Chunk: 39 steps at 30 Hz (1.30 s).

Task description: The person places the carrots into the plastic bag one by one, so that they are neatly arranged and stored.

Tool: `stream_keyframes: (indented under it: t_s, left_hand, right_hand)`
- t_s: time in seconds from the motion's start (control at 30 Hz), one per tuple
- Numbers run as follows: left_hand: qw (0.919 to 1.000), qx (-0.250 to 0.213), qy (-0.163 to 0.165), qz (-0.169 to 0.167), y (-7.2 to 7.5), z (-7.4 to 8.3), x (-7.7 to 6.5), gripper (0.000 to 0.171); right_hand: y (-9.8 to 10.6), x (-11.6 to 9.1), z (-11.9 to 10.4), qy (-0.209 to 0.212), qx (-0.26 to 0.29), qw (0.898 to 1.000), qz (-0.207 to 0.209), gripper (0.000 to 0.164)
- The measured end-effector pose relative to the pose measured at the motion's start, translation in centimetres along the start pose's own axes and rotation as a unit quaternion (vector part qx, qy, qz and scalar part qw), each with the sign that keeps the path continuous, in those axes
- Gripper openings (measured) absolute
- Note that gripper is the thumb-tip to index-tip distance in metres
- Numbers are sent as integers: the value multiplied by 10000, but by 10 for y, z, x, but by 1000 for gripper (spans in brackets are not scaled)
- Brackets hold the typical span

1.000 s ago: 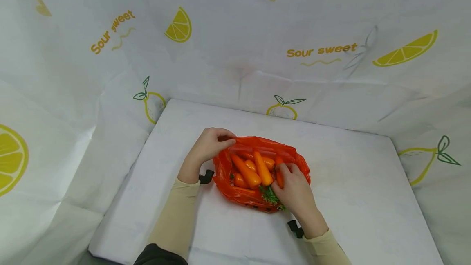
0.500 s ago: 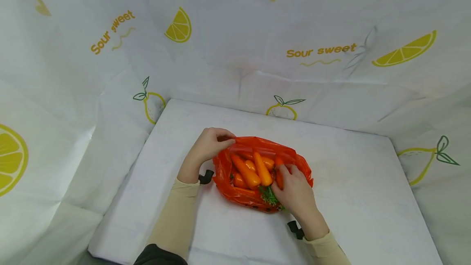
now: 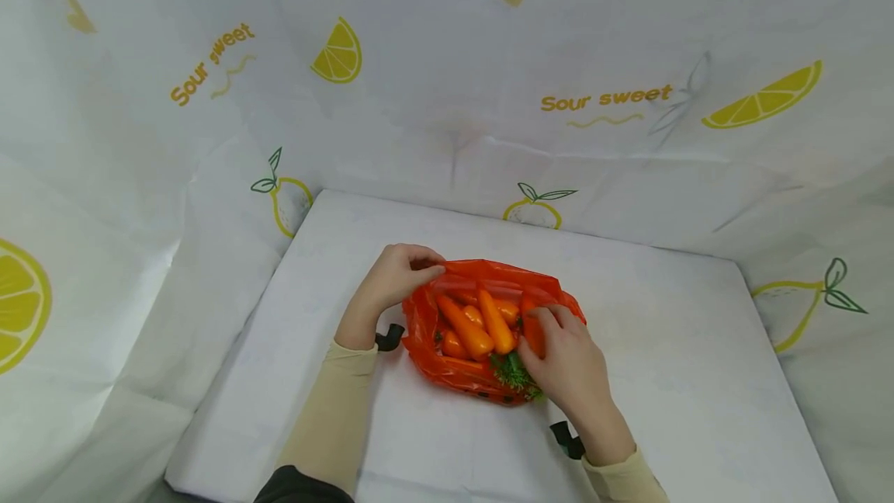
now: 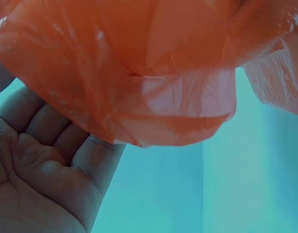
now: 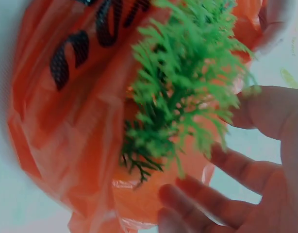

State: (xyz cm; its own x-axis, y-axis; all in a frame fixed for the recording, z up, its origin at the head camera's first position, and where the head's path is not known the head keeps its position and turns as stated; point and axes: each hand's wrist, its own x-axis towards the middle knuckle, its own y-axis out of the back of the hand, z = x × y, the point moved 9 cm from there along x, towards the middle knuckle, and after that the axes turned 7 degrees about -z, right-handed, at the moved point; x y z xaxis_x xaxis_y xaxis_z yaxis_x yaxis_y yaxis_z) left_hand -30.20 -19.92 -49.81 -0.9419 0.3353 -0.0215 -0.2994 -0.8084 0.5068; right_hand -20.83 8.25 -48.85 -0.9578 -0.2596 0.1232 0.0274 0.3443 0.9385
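An orange-red plastic bag lies with its mouth spread wide. Inside are several glossy carrots and rounder orange pieces. My left hand pinches the bag's far left rim between thumb and fingers; in the left wrist view the bag film hides those fingertips. At the bag's right side my right hand has thumb and fingers on either side of an orange-red carrot. Feathery green leaves stick out below it. In the right wrist view these leaves cover the thumb tip and part of the grip.
The bag sits mid-way on a white tabletop. White cloth printed with lemons surrounds the table at the back and sides. Black straps show at both wrists.
My right hand has shifted slightly right, and more of the carrot shows between its thumb and fingers. The bag's right edge has drawn in a little. The left hand stays at the rim.
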Motion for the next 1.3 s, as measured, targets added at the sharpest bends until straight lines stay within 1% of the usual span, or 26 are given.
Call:
stream_keyframes:
  t_s: [0.13, 0.27, 0.4, 0.57, 0.83, 1.1, 1.3]
  left_hand:
    - [10000, -3, 45, -14, 0, -1, -1, 18]
    - [10000, -10, 63, -21, 1, -1, 0, 18]
    - [10000, -19, 55, -27, 1, -2, 0, 18]
    - [10000, -20, 0, -21, 1, -3, 1, 17]
    - [10000, -11, -48, 0, 2, -6, -1, 17]
    - [9999, -51, -88, 35, 4, -9, -6, 17]
    - [9995, -60, -177, 245, 13, -9, -10, 22]
  right_hand:
    - [13, 0, -2, 193, 96, 9987, 462, 34]
    - [26, 0, -2, 441, 235, 9945, 922, 30]
    - [37, 0, 1, 603, 434, 9904, 1167, 28]
    - [50, 2, 7, 615, 743, 9881, 1201, 33]
    - [64, 7, 20, 464, 967, 9871, 1187, 47]
    - [66, 7, 22, 499, 1174, 9837, 1270, 50]
    - [66, 6, 15, 607, 1193, 9807, 1424, 49]
